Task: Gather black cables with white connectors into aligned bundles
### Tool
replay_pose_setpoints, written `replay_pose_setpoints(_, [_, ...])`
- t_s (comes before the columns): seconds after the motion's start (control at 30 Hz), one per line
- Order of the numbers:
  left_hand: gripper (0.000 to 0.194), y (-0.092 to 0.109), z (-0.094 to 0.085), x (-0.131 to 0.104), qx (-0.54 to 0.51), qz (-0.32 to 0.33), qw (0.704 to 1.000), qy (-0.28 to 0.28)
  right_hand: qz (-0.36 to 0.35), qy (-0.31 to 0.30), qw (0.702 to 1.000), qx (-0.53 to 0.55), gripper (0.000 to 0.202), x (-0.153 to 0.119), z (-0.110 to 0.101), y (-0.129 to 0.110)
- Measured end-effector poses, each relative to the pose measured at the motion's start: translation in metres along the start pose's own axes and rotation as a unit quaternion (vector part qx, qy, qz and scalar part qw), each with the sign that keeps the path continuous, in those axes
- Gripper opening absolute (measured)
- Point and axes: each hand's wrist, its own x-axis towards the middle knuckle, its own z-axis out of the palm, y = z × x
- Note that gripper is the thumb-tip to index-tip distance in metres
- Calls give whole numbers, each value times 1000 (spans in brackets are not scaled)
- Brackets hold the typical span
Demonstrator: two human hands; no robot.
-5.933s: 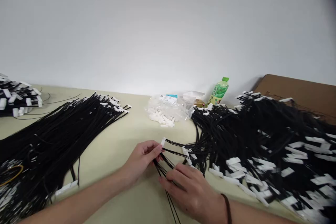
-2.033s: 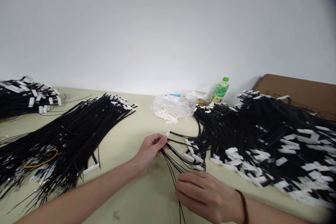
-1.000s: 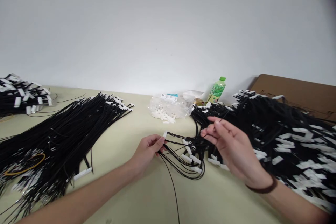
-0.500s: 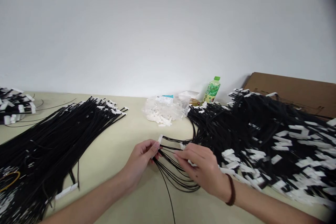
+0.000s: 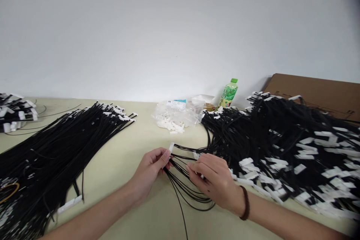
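My left hand (image 5: 154, 167) pinches a slim white connector housing (image 5: 171, 147) between thumb and fingers, in front of the middle of the table. Several thin black wires (image 5: 194, 196) run from the housing and curve to the right in loops; one hangs down toward me. Just to the right, my right hand (image 5: 212, 176) is closed, thumb against forefinger, among these wires. It seems to grip a black wire, though the fingers cover most of it. Another white connector end (image 5: 196, 155) shows behind the right hand.
A clear plastic bag (image 5: 180, 114) with small white housings lies ahead. Behind it stands a green-capped bottle (image 5: 228, 93). Black wire bundles with white ends are heaped left (image 5: 64, 146) and right (image 5: 242, 135). A brown cardboard box (image 5: 317, 92) leans against the wall.
The hands keep nearly the same places, with the white housing still in my left hand. My right fingers have shifted slightly at the wires, and the view has moved a little.
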Motion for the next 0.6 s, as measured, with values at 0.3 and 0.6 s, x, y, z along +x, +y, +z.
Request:
replay_pose_setpoints(0.3, [34, 3, 1, -1, 6, -6, 1000, 2, -42, -11, 999, -31, 18, -3, 1, 1])
replay_pose_setpoints(0.6, [33, 4, 2, -1, 4, -2, 1000, 10, -82, -24, 994, -63, 23, -2, 2, 0])
